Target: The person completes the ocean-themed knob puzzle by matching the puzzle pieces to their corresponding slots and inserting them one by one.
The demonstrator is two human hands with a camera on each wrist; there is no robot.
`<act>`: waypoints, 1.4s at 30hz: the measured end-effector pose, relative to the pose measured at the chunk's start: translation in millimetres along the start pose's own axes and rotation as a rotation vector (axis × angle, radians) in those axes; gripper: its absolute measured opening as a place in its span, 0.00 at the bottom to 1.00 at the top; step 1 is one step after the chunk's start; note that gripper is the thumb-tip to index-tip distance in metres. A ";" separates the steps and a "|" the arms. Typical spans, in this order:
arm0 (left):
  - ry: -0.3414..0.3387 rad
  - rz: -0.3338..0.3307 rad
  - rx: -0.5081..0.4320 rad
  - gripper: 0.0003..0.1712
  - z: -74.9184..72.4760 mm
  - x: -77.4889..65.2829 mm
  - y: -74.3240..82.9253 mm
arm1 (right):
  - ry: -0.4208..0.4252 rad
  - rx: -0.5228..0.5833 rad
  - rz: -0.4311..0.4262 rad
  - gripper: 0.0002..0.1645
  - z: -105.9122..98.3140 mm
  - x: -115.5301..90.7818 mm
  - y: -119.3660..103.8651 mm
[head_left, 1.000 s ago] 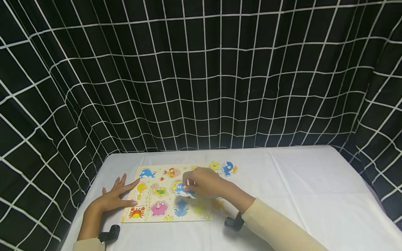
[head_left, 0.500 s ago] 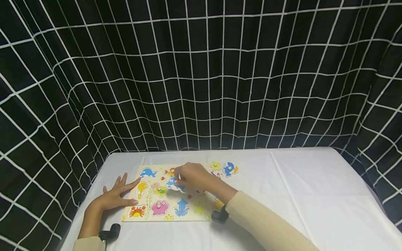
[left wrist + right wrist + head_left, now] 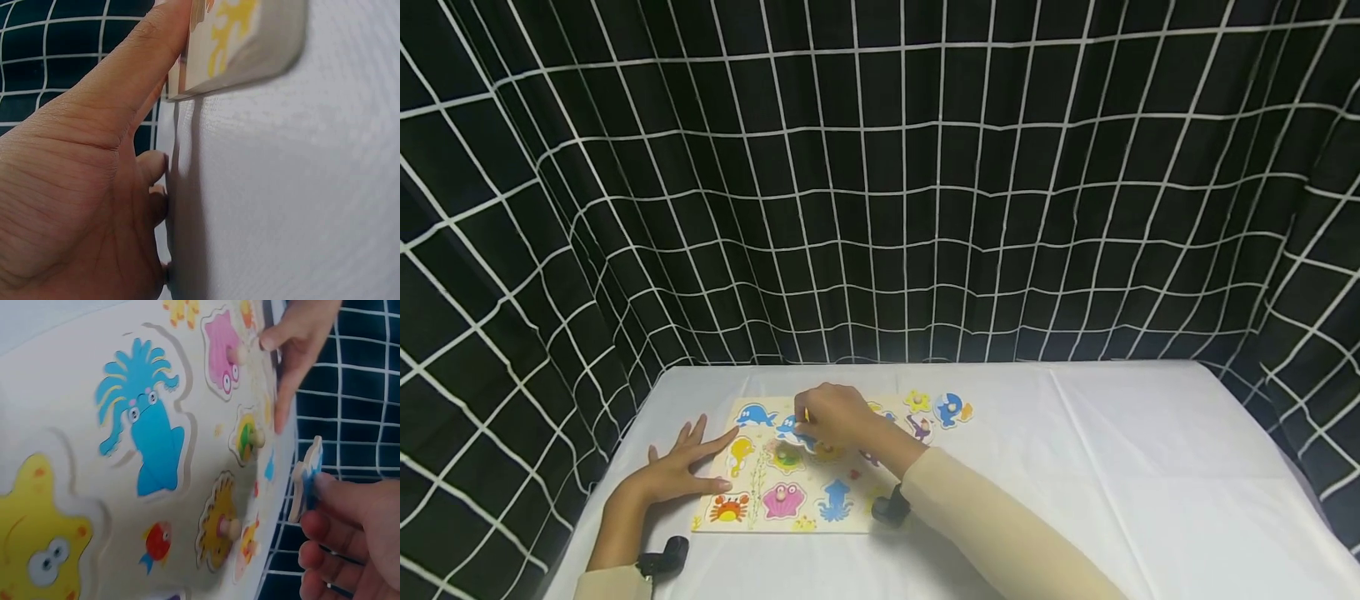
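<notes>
A wooden peg puzzle board (image 3: 814,483) with sea animals lies on the white tablecloth. My right hand (image 3: 838,415) pinches a blue-and-white, dolphin-like puzzle piece (image 3: 788,430) above its upper left part. In the right wrist view, this piece (image 3: 309,478) is held clear of the board between thumb and fingers. A matching blue picture (image 3: 756,414) sits in the board's upper left corner. My left hand (image 3: 673,475) spreads its fingers along the left edge, index and thumb touching the board. The left wrist view shows the thumb (image 3: 140,62) against the board's corner.
Knobbed pieces such as the pink shell (image 3: 784,500) and the turtle (image 3: 247,437) sit in the board. A yellow star piece (image 3: 917,401), a blue round-bodied piece (image 3: 949,408) and a purple piece (image 3: 920,427) lie around its upper right. A black gridded curtain (image 3: 925,208) hangs behind.
My right hand has carried the blue piece leftward and slightly away from me, from the board's middle to its upper left. The left hand has stayed in place.
</notes>
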State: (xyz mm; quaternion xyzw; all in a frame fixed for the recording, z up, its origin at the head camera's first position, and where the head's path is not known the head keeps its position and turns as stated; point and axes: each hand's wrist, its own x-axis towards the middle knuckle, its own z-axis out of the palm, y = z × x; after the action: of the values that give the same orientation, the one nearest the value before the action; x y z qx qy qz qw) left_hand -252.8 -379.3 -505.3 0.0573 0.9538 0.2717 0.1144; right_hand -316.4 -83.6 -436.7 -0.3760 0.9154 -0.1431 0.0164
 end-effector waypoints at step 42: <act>0.022 0.044 -0.056 0.54 -6.8 0.3 -9.4 | 0.078 -0.086 0.107 0.07 53.6 97.3 -19.8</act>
State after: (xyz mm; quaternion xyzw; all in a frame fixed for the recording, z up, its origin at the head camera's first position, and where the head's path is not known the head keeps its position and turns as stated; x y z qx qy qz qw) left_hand -255.2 -390.6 -504.7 0.0719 0.9456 0.3012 0.0997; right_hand -365.2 -177.8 -475.1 -0.3211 0.9394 -0.1171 -0.0279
